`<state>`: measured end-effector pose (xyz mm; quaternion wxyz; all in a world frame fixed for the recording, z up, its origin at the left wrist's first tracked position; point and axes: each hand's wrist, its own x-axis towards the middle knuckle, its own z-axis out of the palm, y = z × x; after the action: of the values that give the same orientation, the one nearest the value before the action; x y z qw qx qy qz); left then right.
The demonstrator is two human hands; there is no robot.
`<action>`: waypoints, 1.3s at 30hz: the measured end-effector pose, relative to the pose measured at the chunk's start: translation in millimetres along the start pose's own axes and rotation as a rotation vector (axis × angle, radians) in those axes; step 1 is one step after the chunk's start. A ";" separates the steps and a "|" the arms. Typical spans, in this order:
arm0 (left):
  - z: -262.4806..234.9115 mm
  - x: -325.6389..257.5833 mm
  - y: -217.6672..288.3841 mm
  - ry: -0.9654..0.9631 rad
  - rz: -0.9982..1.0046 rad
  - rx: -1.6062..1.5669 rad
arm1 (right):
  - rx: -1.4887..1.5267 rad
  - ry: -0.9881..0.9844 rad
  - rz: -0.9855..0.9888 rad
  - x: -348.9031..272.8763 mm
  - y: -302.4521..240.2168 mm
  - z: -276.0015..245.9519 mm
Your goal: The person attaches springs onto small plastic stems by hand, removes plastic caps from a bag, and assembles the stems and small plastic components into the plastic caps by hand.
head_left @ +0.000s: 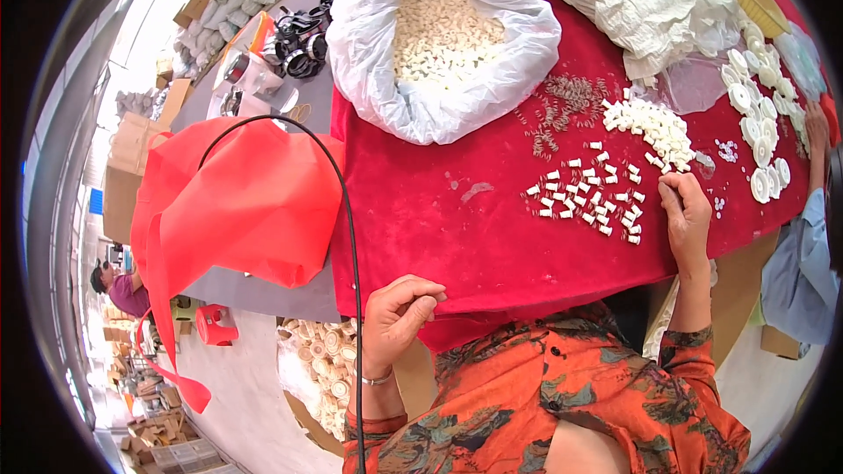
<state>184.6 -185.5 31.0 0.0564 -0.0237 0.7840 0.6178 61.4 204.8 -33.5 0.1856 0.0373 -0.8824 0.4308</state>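
Note:
My right hand [688,215] is at the near edge of a pile of small white plastic spools [654,127], fingers bent and pressed together. Its fingertips touch the pile's lowest pieces; whatever they hold is too small to make out. My left hand [399,316] hovers over the table's front edge, fingers curled in with thumb near forefinger, and its palm side is hidden. Between the hands lies a loose group of white spools with dark coils on their ends [588,197]. Behind it is a heap of small metal springs [571,105].
A bag of cream pieces [448,35] stands on the red cloth [421,211]. White discs [760,123] lie right, beside another person's hand [817,127]. A black cable [351,254] passes near my left arm. A red fabric bag [237,202] lies left.

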 end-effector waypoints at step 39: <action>206.5 246.6 125.1 -0.161 0.933 0.380 | 0.621 -0.003 0.469 212.0 98.9 -41.5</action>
<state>-61.3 52.5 75.3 -0.1620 0.3870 0.8029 0.4235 -145.4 318.7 -7.8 0.0606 -0.1102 -0.6949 0.7081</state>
